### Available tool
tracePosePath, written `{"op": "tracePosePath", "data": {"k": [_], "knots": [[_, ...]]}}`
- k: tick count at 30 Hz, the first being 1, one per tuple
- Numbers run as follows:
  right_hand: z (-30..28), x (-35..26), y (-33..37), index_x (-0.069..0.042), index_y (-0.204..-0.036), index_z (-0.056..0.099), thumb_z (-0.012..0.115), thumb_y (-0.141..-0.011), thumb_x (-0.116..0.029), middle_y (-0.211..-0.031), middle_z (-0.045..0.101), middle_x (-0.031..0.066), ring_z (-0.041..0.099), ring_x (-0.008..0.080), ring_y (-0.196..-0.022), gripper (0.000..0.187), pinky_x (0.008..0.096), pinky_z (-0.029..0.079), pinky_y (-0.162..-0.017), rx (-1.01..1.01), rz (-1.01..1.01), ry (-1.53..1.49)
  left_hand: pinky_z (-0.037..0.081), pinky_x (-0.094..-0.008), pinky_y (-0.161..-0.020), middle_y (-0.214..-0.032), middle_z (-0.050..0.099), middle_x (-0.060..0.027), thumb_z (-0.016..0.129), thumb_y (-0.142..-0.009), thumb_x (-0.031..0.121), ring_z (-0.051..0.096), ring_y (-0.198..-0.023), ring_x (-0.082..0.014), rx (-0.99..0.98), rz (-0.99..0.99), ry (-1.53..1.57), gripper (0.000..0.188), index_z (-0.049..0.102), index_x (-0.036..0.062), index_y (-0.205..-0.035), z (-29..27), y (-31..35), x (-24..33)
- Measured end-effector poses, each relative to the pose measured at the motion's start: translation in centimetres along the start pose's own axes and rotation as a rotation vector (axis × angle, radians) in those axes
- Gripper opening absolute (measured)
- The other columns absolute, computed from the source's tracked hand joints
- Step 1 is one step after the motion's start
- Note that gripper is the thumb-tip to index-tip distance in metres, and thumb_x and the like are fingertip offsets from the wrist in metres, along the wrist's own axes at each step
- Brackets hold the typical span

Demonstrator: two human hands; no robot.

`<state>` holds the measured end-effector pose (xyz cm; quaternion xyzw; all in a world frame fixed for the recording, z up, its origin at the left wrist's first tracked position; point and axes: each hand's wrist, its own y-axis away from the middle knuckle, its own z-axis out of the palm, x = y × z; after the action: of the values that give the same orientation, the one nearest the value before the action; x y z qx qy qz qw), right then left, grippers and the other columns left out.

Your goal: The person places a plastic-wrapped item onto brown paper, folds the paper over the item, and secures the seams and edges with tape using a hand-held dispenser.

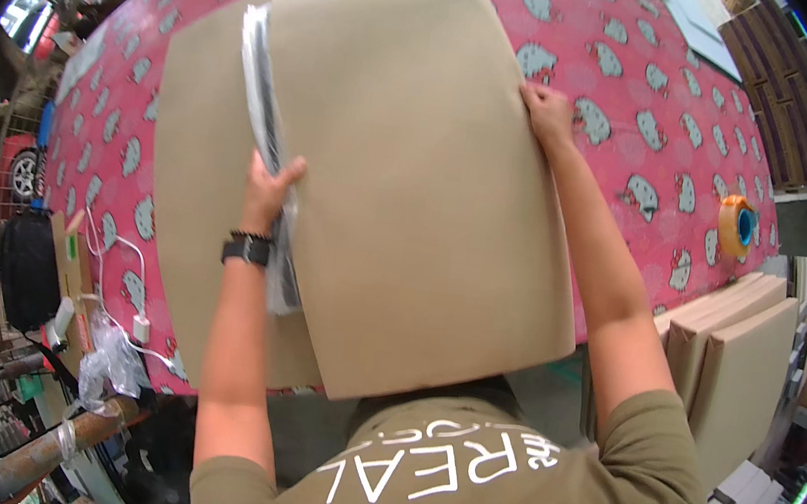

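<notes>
Two large brown cardboard sheets lie overlapped on the table, the upper cardboard sheet (412,183) covering much of the lower cardboard sheet (197,146). Along the upper sheet's left edge runs a long, dark, flat piece in shiny clear plastic (262,74). My left hand (272,188) is closed around this plastic-wrapped piece near its middle, thumb toward the upper sheet; some fingers are hidden. At the far right, my right hand (547,116) pinches the upper sheet's right edge. The upper sheet's near edge reaches my body.
A pink patterned cloth (633,109) covers the table. An orange tape roll (737,228) stands at the right. Wrapped brown flat packs (742,364) lean by the table's right side. A white cable (141,270) and crumpled clear plastic (107,367) lie at the left.
</notes>
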<state>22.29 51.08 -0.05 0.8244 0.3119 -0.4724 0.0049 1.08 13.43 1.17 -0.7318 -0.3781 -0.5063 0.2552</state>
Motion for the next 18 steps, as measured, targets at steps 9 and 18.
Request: {"op": "tracePosePath", "data": {"k": [9,18], "knots": [[0.1,-1.7,-3.9,-0.005,-0.083,0.067,0.048,-0.085,-0.041,-0.082,0.064,0.0176,0.062,0.0325,-0.071,0.041,0.0405,0.047,-0.067,-0.086,-0.102,0.644,0.046,-0.0281,-0.065,-0.076,0.063,-0.0073,0.071,-0.075,0.037,0.057,-0.068,-0.0149,0.161,-0.022,-0.161,0.045,0.058,-0.0016,-0.095,0.6,0.1,1.2],[-4.9,-1.5,6.2,-0.002,-0.084,0.060,0.039,-0.091,-0.029,-0.081,0.062,0.0178,0.058,0.0359,-0.077,0.035,0.0449,0.046,-0.065,-0.238,-0.366,0.814,0.046,-0.0272,-0.066,-0.079,0.064,-0.0071,0.071,-0.075,0.034,0.057,-0.067,-0.0136,0.175,-0.092,-0.198,0.042,0.059,-0.0022,-0.093,0.5,-0.2,1.3]]}}
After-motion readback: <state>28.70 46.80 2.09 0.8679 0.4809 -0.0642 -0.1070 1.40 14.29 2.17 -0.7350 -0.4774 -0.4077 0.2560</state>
